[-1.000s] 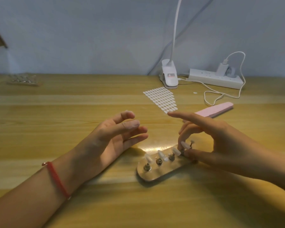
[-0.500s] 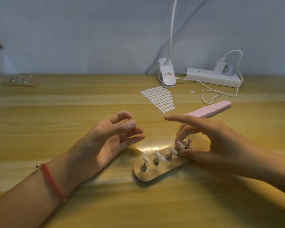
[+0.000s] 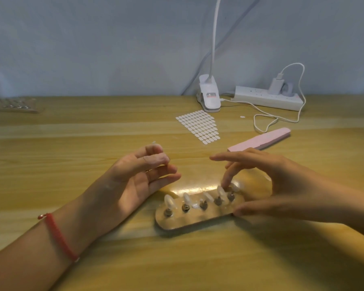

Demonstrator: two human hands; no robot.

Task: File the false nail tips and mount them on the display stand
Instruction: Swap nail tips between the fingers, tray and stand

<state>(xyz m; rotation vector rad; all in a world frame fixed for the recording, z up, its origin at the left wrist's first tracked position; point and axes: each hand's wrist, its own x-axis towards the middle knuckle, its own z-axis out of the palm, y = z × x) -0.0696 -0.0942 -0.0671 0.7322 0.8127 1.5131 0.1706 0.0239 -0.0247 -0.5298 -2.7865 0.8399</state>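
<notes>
The display stand lies flat on the wooden table, with five nail tips on its pegs. The right hand is spread wide over the stand's right end, gripping nothing. Its thumb touches the stand's edge and one bent finger touches a tip. The left hand hovers just left of the stand, loosely curled; I can't tell if it pinches anything. A pink file lies beyond the stand.

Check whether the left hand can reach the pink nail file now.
Probably yes: bare table lies between the left hand and the pink nail file; only a finger of the right hand lies near its close end.
</notes>
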